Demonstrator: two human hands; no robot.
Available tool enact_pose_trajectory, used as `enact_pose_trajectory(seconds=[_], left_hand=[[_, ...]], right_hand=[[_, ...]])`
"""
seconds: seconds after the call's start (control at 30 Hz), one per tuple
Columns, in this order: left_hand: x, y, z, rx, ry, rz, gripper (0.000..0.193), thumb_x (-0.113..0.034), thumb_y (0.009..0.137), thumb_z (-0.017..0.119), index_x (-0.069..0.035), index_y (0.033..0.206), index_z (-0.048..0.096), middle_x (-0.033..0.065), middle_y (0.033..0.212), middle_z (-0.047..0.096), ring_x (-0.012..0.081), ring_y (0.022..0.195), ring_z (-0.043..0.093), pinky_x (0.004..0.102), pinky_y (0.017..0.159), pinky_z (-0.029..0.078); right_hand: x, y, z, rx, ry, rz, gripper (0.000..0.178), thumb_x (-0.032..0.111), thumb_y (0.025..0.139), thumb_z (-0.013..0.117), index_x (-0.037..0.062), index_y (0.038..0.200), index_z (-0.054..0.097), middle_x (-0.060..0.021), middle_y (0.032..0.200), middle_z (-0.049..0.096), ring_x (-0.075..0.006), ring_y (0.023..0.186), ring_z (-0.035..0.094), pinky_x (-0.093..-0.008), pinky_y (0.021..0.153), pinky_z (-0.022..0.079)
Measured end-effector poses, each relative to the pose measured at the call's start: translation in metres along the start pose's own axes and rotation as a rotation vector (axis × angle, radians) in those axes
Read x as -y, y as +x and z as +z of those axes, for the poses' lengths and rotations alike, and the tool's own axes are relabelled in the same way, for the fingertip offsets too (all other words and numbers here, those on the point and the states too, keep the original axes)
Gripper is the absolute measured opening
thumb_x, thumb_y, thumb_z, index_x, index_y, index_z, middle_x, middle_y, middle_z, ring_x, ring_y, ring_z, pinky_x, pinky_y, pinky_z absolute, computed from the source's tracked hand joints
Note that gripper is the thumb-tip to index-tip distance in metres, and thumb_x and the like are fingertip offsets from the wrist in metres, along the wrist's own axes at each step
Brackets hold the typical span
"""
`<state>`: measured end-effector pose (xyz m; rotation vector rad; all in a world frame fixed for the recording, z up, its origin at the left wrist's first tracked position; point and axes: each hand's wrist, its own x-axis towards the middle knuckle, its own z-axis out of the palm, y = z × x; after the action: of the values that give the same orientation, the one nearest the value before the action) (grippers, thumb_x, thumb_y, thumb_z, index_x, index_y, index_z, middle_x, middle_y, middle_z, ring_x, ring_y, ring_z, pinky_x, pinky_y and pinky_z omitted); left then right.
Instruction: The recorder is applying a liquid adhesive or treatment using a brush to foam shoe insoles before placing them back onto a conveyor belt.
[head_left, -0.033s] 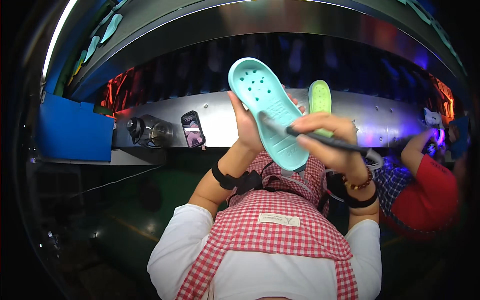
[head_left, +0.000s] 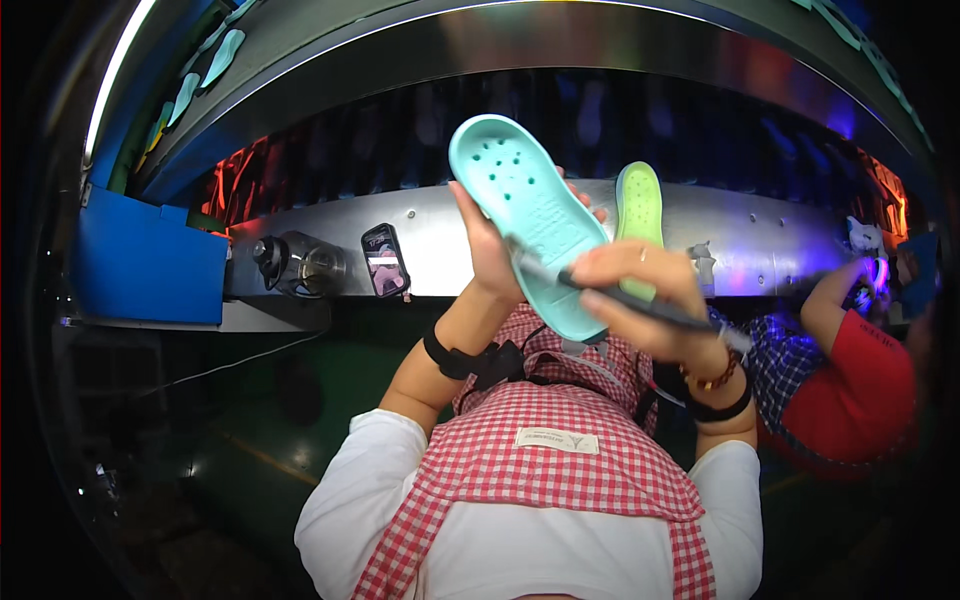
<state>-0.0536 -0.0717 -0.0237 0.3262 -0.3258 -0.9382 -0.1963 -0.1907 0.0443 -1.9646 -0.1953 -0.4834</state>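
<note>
A turquoise shoe sole (head_left: 535, 215) with several small holes at its far end is held up in front of me. My left hand (head_left: 490, 250) grips it from beneath, thumb along the left edge and fingertips showing past the right edge. In my right hand (head_left: 645, 295) is a dark-handled brush (head_left: 640, 304), its pale tip blurred by motion. That tip lies over the sole's left edge, near my left hand; whether it touches I cannot tell. Beyond my right hand, a lime-green sole (head_left: 641, 205) rests on the metal ledge, its near end partly covered by the hand.
On the metal ledge (head_left: 440, 235) stand a phone (head_left: 384, 262) and a dark see-through bottle (head_left: 305, 265). A blue box (head_left: 150, 255) is at the left. Dark shapes line the conveyor (head_left: 480, 95) behind. At the right sits a person in red (head_left: 850, 390), one arm reaching toward the ledge.
The turquoise sole has shifted slightly left with my left hand. My right hand and the brush have moved a little left and nearer to me along the sole.
</note>
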Motion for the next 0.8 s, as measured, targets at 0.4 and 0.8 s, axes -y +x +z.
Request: enact_pose_trajectory(seconds=[0.4,0.8], left_hand=[[-0.025,0.002,0.019,0.093,0.005,0.041,0.089,-0.077,0.077,0.037,-0.004,0.129,0.043,0.0167,0.117,0.055,0.0326,0.108,0.055,0.0505,0.098,0.041],[-0.006,-0.016,0.037,-0.073,0.008,0.063,0.061,-0.047,0.095,0.024,-0.003,0.136,0.036,0.0203,0.132,0.047,0.0365,0.115,0.051,0.0532,0.101,0.038]], right_hand=[[-0.023,-0.024,-0.015,0.095,0.387,-0.015,0.022,-0.004,0.07,0.068,0.0019,0.091,0.067,-0.0121,0.095,0.067,-0.0266,0.102,0.061,-0.0379,0.091,0.047],[-0.019,-0.023,0.013,-0.012,0.533,0.123,0.02,-0.007,0.08,0.06,-0.005,0.1,0.061,-0.0163,0.101,0.064,-0.0198,0.095,0.062,-0.0279,0.083,0.05]])
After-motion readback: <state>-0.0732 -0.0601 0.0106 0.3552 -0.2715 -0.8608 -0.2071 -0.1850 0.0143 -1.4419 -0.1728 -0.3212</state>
